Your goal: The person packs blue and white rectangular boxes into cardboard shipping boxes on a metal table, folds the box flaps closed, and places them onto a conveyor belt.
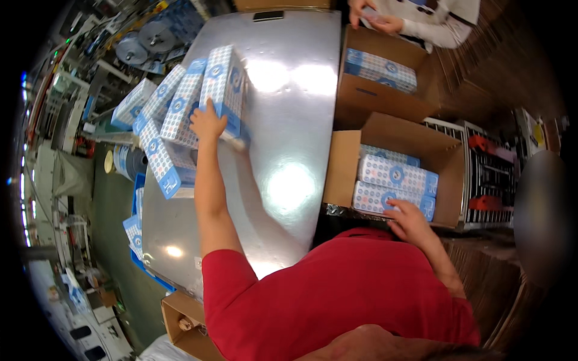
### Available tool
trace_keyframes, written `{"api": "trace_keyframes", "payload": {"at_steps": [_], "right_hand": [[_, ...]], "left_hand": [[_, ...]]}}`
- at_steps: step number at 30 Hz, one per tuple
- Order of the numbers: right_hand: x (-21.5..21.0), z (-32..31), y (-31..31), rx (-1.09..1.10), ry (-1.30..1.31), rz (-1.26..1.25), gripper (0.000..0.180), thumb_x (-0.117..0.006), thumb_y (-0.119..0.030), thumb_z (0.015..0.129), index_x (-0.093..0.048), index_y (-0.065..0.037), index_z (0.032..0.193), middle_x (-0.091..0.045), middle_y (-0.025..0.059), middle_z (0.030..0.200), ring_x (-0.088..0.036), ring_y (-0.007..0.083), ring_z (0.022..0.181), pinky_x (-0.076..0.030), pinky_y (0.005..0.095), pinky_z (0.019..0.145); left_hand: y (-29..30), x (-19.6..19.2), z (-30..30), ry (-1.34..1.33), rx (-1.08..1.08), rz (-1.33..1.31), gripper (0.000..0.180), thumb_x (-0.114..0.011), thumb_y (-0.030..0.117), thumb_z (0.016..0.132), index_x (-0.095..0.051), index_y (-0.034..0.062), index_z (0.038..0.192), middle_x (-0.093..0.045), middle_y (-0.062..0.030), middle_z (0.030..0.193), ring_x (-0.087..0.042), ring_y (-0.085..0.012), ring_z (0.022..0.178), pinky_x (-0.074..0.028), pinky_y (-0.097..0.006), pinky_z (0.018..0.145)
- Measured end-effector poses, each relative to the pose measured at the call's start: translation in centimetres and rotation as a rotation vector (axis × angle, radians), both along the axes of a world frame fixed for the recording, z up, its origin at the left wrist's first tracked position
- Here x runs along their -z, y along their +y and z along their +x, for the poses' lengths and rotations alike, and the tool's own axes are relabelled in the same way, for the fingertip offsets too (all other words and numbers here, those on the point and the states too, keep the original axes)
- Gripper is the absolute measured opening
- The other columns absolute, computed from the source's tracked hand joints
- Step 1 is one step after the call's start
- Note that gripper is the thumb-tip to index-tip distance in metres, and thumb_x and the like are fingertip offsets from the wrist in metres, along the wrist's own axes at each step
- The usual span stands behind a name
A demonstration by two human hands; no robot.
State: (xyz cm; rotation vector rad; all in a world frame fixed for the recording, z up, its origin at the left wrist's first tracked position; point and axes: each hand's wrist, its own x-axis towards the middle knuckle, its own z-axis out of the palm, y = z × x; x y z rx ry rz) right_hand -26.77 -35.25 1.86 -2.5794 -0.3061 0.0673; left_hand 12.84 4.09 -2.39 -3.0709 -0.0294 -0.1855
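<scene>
My left hand [208, 122] reaches over the metal table with fingers spread, touching the lower end of a long white-and-blue dotted pack [218, 75]. That pack stands out at the right of a leaning pile. A second dotted pack [183, 105] lies against its left side, and another pack [161, 157] lies lower, towards me. At my right, my right hand [410, 221] rests its loosely stretched fingers at the near edge of a dotted pack [370, 197] inside an open carton [448, 174]. A further pack [391, 171] lies alongside in that carton.
Beyond the near carton, another open carton [385, 99] holds dotted packs. A person [442, 27] stands at the far right, hands together. A phone [268, 16] lies at the far end of the metal table [283, 126]. Machinery with reels [156, 37] stands at left.
</scene>
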Motion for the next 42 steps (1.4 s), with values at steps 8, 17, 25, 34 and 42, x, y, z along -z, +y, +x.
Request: {"api": "trace_keyframes", "payload": {"at_steps": [8, 17, 25, 34, 42], "right_hand": [[0.5, -1.0, -9.0, 0.246, 0.058, -0.191, 0.039, -0.067, -0.012, 0.072, -0.057, -0.006, 0.109, -0.051, 0.0178, 0.118, -0.05, 0.0357, 0.108, -0.042, 0.0416, 0.09], [10.6, 7.7, -6.9, -0.175, 0.307, -0.47, 0.075, -0.06, -0.045, 0.08, -0.026, -0.021, 0.142, -0.013, 0.0216, 0.147, -0.016, 0.0387, 0.135, -0.021, 0.0595, 0.102], [14.2, 5.4, -9.2, -0.226, 0.078, -0.382, 0.069, -0.054, -0.048, 0.083, -0.027, -0.023, 0.142, -0.012, 0.0176, 0.149, -0.01, 0.0344, 0.138, -0.011, 0.059, 0.106], [15.6, 5.5, -9.2, -0.153, 0.003, -0.246, 0.055, -0.052, -0.038, 0.087, -0.034, -0.024, 0.138, -0.019, 0.0127, 0.148, -0.019, 0.0284, 0.136, -0.019, 0.0531, 0.105], [14.1, 7.0, -9.7, 0.069, 0.108, -0.387, 0.076, -0.069, -0.032, 0.075, -0.029, -0.031, 0.139, -0.021, 0.0194, 0.145, -0.022, 0.0337, 0.133, -0.024, 0.0528, 0.101]], "left_hand": [[-5.2, -5.7, -17.7, 0.864, 0.29, -0.311, 0.088, -0.072, 0.047, 0.067, -0.034, 0.0082, 0.137, -0.042, -0.0243, 0.127, -0.049, -0.0349, 0.111, -0.044, -0.051, 0.083], [-1.7, -1.6, -13.2, 0.082, 0.448, -0.113, 0.113, -0.084, 0.032, 0.048, -0.022, 0.0198, 0.142, -0.027, -0.0232, 0.139, -0.032, -0.0426, 0.125, -0.031, -0.058, 0.092], [-4.2, -3.9, -16.6, -0.143, 0.698, -0.148, 0.098, -0.079, 0.019, 0.052, -0.032, 0.0128, 0.137, -0.045, -0.0179, 0.119, -0.045, -0.0359, 0.108, -0.035, -0.045, 0.089], [-9.8, -5.1, -18.4, -0.296, 1.056, -0.414, 0.103, -0.08, 0.02, 0.053, -0.023, 0.0043, 0.138, -0.043, -0.0217, 0.123, -0.045, -0.0408, 0.108, -0.036, -0.049, 0.087], [-6.9, -4.4, -18.9, 0.2, 0.297, -0.069, 0.106, -0.079, 0.029, 0.058, -0.017, 0.012, 0.143, -0.037, -0.0238, 0.128, -0.04, -0.0395, 0.115, -0.035, -0.053, 0.088]]}}
